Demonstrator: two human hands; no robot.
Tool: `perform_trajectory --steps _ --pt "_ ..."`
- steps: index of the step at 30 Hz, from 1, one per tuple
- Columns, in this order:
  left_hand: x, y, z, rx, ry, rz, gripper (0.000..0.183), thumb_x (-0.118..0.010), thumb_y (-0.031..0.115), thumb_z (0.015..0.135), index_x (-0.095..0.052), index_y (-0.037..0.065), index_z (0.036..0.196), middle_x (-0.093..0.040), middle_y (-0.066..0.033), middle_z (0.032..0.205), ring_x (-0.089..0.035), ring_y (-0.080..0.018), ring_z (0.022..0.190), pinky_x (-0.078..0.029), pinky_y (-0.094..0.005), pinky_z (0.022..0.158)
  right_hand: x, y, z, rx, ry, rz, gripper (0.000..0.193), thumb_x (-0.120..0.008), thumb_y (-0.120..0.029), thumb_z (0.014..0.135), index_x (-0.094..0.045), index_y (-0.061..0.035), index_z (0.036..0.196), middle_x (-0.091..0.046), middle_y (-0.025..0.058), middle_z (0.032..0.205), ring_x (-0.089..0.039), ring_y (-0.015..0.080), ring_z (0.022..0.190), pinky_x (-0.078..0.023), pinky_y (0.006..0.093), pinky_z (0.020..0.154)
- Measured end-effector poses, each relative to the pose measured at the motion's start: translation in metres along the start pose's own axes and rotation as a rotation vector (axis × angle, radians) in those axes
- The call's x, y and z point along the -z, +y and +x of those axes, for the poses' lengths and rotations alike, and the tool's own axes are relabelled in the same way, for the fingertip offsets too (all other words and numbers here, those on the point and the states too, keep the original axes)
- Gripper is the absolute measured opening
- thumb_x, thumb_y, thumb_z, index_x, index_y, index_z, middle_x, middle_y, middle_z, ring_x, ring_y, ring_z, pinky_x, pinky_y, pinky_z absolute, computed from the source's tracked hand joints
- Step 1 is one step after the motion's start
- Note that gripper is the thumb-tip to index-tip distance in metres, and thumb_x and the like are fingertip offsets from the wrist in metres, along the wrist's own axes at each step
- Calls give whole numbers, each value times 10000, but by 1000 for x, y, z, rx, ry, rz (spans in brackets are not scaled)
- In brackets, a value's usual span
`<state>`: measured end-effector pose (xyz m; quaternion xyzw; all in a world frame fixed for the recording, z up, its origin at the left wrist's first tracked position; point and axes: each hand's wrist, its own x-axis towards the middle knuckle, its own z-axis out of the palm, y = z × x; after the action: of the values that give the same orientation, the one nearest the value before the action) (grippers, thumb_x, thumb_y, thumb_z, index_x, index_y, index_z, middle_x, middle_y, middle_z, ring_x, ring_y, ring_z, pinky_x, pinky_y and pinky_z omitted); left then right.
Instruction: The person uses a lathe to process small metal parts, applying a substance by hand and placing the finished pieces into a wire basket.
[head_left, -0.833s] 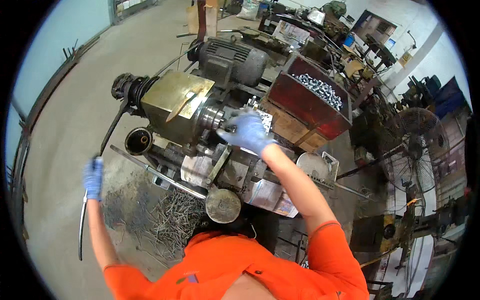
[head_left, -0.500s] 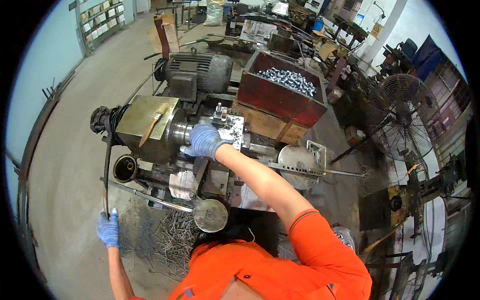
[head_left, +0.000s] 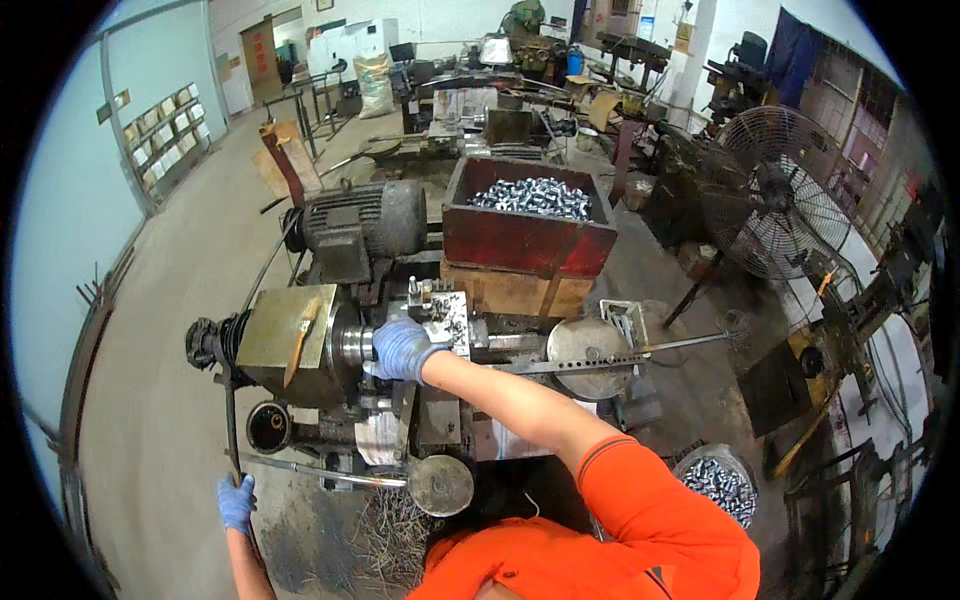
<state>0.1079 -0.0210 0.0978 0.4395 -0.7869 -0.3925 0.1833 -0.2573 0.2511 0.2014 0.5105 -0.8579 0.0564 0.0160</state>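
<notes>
My left hand (head_left: 237, 502), in a blue knitted glove, is closed round the lower end of a long dark lever (head_left: 232, 430). That lever hangs from the left end of a small lathe's headstock (head_left: 265, 335). At the headstock's right side, my gloved right hand (head_left: 403, 348) is curled in front of the shiny spindle nose (head_left: 352, 345). What its fingers hold is hidden. Just beyond this hand is the tool slide (head_left: 447, 320), strewn with dark chips. A wooden-handled brush (head_left: 300, 340) lies on top of the headstock.
A red bin (head_left: 530, 235) of small shiny metal parts stands behind the lathe on a wooden crate (head_left: 515, 292). Similar parts fill a tub (head_left: 718, 488) at my lower right. A motor (head_left: 365, 220) sits behind the headstock. A large fan (head_left: 775, 190) stands right; metal scraps (head_left: 385, 540) litter the floor.
The view has tilted up, so the lathe and bin sit lower and more of the far room shows. My left hand stays on the lever, my right hand at the spindle.
</notes>
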Motion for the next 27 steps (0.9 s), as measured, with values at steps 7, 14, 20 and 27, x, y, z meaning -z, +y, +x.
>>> perform_trajectory --steps 7,14,20,27 --pt "2 -15 -7 97 14 -159 233 -648 195 787 -498 18 804 -489 -47 536 -488 -135 398 -399 -268 338 96 69 -58 -128 177 -113 550 -437 -550 793 -675 -64 693 -621 151 653 -616 302 704 -459 393 714" --pt "0 -30 23 -41 -120 -203 279 -622 227 814 -508 14 954 -474 -62 501 -459 -155 361 -399 -284 343 118 147 -82 -266 742 -24 477 -577 -489 740 -638 -94 1002 -570 193 1069 -533 337 964 -432 446 823" --pt "3 50 -25 0 -205 -114 371 -632 292 820 -573 -70 879 -580 -138 607 -513 -206 499 -436 -331 477 19 105 -220 -399 773 300 394 -657 -420 700 -644 -101 932 -525 181 1161 -518 355 1014 -434 428 850" --pt "-19 31 -4 145 -128 -143 352 -606 296 843 -571 -47 775 -536 -119 530 -459 -186 426 -397 -342 415 -117 109 -479 -1234 353 316 570 -540 -575 737 -670 -53 927 -555 233 1127 -525 339 1063 -414 383 912"
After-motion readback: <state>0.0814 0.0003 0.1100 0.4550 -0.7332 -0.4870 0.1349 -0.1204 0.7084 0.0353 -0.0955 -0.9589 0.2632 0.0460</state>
